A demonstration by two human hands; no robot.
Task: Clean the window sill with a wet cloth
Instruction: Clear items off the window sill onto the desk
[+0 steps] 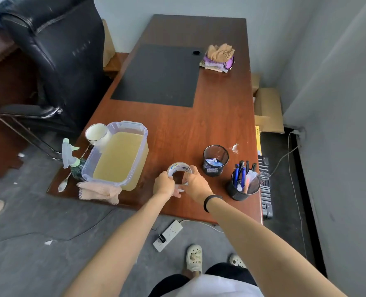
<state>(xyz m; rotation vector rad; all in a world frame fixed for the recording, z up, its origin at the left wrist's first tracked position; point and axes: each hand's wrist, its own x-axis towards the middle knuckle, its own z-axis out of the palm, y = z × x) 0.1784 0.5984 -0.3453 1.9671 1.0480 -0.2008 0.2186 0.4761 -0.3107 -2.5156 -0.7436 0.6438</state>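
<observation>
A roll of clear tape (179, 172) is held between the left hand (164, 185) and the right hand (196, 184) just above the near part of the brown desk (220, 116). The left fingers are curled around the roll's left side, and the right fingers (186, 179) are wrapped over its right side, with the thumb seen at the inner ring. Whether a loose end of tape is pinched cannot be told. A black band (210, 201) is worn on the right wrist.

The pink cloth (98, 191) is seen well to the left of the left fingers, lying crumpled at the desk's near edge, untouched, and pressed against the front of a clear plastic tub (115, 153) filled with yellowish liquid. Beyond the tub, further left of the fingers, a white cup (96, 133), a spray bottle (70, 157) and a spoon (63, 184) are found. Just right of the right fingers stands a black mesh cup (215, 159), and nearer and further right a pen holder (243, 185) with blue pens. Far ahead of the fingers, a dark mat (158, 76) and a pile of folded cloths (219, 57) are laid on the desk. No window sill is shown.
</observation>
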